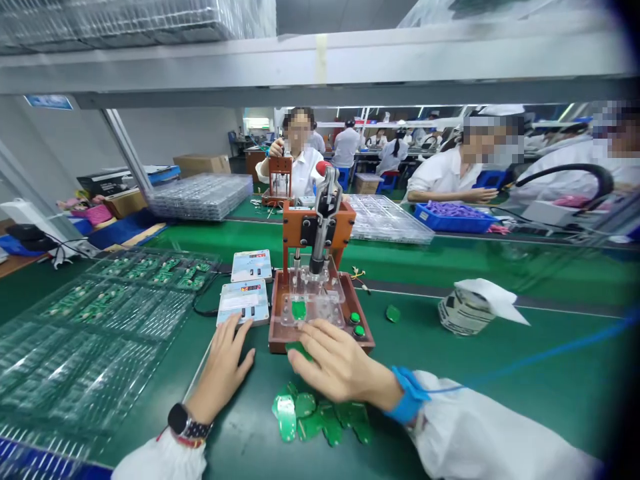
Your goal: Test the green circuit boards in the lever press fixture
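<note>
My right hand (337, 363) is at the front edge of a toggle-clamp test fixture (294, 233), its thumb and fingers closed around a small green circuit board (299, 349). Another green board (299, 310) sits in the left slot of the fixture's clear plate. The red-tipped clamp lever (325, 180) stands upright. Below my right hand lies a loose pile of green boards (310, 425). My left hand (223, 367) rests with fingers spread, its fingertips by the lower display box (243, 303); it holds nothing. A second display box (251, 265) is behind that one.
Clear blister trays (145, 327) holding boards cover the left side. One board (393, 313) lies alone right of the fixture, near a round container (465, 310) with white paper. A blue cord (530, 357) runs from my right wrist. Co-workers sit beyond the green belt (240, 241).
</note>
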A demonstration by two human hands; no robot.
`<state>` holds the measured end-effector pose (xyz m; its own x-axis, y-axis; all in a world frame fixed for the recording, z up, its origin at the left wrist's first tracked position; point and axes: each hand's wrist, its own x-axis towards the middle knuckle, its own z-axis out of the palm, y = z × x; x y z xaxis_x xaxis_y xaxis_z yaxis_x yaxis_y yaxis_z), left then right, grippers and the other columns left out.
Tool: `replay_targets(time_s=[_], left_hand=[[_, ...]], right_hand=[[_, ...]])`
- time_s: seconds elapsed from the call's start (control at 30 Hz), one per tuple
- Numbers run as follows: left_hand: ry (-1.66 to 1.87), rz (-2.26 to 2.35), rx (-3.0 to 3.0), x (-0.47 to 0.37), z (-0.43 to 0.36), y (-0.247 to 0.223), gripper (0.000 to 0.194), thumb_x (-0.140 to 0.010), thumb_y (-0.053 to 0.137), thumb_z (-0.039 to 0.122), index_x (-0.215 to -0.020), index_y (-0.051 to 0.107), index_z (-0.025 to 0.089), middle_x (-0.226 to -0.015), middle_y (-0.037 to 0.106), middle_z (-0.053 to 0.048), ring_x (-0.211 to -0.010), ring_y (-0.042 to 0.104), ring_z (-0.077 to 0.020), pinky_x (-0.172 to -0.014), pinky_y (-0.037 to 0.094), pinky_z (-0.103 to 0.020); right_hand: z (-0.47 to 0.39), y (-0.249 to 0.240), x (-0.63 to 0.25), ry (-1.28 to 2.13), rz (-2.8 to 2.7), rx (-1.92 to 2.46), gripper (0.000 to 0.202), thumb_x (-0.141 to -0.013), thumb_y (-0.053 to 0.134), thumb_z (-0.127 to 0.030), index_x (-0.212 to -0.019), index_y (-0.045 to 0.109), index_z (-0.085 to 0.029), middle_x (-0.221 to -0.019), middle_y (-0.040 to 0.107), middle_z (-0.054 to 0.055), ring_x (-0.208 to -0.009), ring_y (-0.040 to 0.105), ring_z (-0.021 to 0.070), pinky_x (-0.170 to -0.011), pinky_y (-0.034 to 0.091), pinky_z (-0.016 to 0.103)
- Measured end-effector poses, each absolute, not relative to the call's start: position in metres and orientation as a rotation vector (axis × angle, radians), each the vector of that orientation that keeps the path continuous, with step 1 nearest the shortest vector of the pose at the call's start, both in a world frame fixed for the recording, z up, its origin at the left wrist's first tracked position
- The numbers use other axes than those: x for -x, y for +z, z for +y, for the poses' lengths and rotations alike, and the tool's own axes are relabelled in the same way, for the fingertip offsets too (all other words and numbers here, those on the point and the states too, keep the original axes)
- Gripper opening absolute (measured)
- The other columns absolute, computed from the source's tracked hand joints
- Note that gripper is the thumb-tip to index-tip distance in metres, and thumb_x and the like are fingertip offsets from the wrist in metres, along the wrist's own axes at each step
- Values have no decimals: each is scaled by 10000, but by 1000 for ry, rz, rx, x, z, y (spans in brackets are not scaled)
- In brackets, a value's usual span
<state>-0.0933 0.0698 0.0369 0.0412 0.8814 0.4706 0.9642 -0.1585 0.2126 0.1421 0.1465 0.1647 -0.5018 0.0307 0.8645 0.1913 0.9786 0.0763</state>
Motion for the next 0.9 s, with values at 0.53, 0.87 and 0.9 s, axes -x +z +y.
replay_targets(time_s=[0.53,0.87,0.9], left_hand=[[-788,-1966,2115,93,72,41,412,-918,401,279,-1317,450,186,-1368,426,-156,-1287,382,-319,-1043,342,-532],[-776,-1929,2129,97,73,39,419,-926,391,311,-1324,435,189,-1375,422,-160,-1291,383,-320,-1043,343,-528],[-769,-1923,2132,97,73,38,423,-925,395,313,-1329,430,193,-1380,420,-157,-1298,379,-317,-1048,340,-524]], right_hand=[[187,122,-134,459,-2425,620,106,-852,636,-182,-946,589,-164,-1032,616,79,-1026,578,230,-887,484,386],[185,110,-140,232,-2459,502,167,-917,473,-111,-1047,572,-148,-1210,507,180,-1270,418,260,-977,431,418],[184,108,-142,204,-2443,522,174,-925,455,-120,-1051,572,-145,-1214,499,190,-1280,405,265,-978,430,426]])
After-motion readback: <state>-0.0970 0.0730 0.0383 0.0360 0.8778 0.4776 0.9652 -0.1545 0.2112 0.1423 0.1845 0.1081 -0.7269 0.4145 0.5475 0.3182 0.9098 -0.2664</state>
